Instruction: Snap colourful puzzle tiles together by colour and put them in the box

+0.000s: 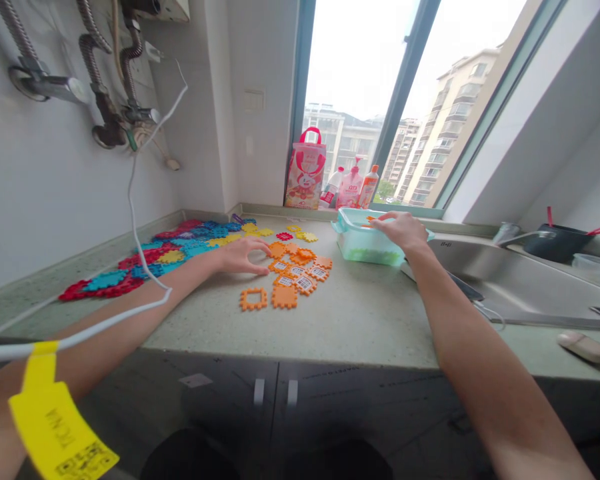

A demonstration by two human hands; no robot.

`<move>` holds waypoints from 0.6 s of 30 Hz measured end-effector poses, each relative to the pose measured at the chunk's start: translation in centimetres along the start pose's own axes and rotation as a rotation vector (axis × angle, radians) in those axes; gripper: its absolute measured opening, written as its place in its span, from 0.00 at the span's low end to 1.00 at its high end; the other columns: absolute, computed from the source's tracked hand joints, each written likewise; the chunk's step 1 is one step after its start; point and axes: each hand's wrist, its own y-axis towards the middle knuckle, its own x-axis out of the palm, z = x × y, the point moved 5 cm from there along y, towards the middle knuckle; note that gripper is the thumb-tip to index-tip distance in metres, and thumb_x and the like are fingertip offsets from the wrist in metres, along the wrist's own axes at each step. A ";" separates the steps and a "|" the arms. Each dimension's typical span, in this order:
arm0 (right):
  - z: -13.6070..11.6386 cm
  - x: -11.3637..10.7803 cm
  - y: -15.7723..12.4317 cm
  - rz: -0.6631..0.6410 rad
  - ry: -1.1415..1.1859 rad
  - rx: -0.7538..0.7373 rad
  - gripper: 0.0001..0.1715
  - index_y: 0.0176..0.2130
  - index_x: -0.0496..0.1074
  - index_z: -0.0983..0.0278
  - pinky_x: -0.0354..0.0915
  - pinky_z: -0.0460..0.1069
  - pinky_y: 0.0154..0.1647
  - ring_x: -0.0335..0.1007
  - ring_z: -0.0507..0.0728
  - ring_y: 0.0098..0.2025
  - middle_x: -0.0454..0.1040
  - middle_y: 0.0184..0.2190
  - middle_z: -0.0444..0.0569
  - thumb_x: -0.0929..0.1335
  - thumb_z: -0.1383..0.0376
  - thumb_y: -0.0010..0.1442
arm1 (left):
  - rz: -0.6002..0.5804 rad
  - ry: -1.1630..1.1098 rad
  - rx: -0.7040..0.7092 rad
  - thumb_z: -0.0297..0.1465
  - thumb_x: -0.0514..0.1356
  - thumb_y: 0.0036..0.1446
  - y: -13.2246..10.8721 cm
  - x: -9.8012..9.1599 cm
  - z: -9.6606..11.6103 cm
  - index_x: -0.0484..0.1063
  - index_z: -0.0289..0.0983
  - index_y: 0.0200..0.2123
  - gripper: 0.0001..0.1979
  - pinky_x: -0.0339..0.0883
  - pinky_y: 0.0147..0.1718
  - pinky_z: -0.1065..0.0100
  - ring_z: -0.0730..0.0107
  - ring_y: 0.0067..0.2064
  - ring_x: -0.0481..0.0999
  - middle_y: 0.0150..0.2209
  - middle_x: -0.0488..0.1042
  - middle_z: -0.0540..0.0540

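Head cam view, going left to right. Way down at the left edge there's a yellow tag (55,427) hanging on a white cable (140,220) that loops across your left forearm. Out to the left of your left hand (240,257) a spread of red and blue tiles (130,273) lies flat on the counter (360,320), with a few yellow ones mixed in on the far side.

Your left hand is palm down on the counter with its fingers loosely spread, not gripping anything. The fingertips touch the near edge of the orange tiles (295,270), which sit in a loose cluster just to the right of that hand (some have printed labels on them, too small to read). Two more orange ones lie a bit nearer to you than the fingertips.

Further right, your right hand (403,230) is over the rim of a pale green tub (367,243), well apart from the left hand. There's a small orange piece (370,219) right at its fingertips, over the tub. I can't tell whether you're actually pinching it or whether it's just lying there.

Behind the tub, on the sill, stand a pink bag (306,170) and some bottles (353,187). To the right of your right hand is the steel sink (505,280).
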 end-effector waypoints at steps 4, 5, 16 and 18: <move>-0.1 0.2 0.2 -0.073 -0.032 -0.010 0.29 0.46 0.85 0.53 0.69 0.63 0.50 0.77 0.72 0.50 0.82 0.46 0.58 0.72 0.40 0.53 | 0.019 0.003 -0.014 0.59 0.65 0.54 -0.1 -0.2 0.0 0.79 0.42 0.54 0.34 0.59 0.67 0.58 0.52 0.65 0.71 0.65 0.72 0.41; 0.0 0.2 0.3 -0.078 -0.039 -0.012 0.30 0.47 0.86 0.53 0.69 0.63 0.50 0.77 0.73 0.49 0.82 0.46 0.59 0.72 0.40 0.53 | 0.030 0.007 -0.010 0.59 0.66 0.54 -0.1 -0.3 0.0 0.78 0.41 0.55 0.34 0.59 0.67 0.58 0.52 0.65 0.71 0.65 0.72 0.41; -3.3 -0.1 -2.3 0.391 0.053 -0.442 0.23 0.45 0.84 0.62 0.61 0.66 0.54 0.73 0.72 0.51 0.83 0.44 0.60 0.64 0.53 0.67 | 0.197 0.114 0.015 0.60 0.62 0.59 0.4 0.1 -0.9 0.68 0.41 0.68 0.42 0.51 0.72 0.47 0.46 0.72 0.61 0.71 0.65 0.38; -4.3 -0.1 -3.0 0.448 0.094 -0.576 0.19 0.44 0.83 0.60 0.59 0.65 0.57 0.72 0.70 0.52 0.84 0.46 0.55 0.65 0.56 0.67 | 0.214 0.125 -0.014 0.62 0.57 0.62 0.6 0.2 -1.1 0.65 0.41 0.70 0.43 0.47 0.72 0.42 0.43 0.75 0.55 0.73 0.60 0.36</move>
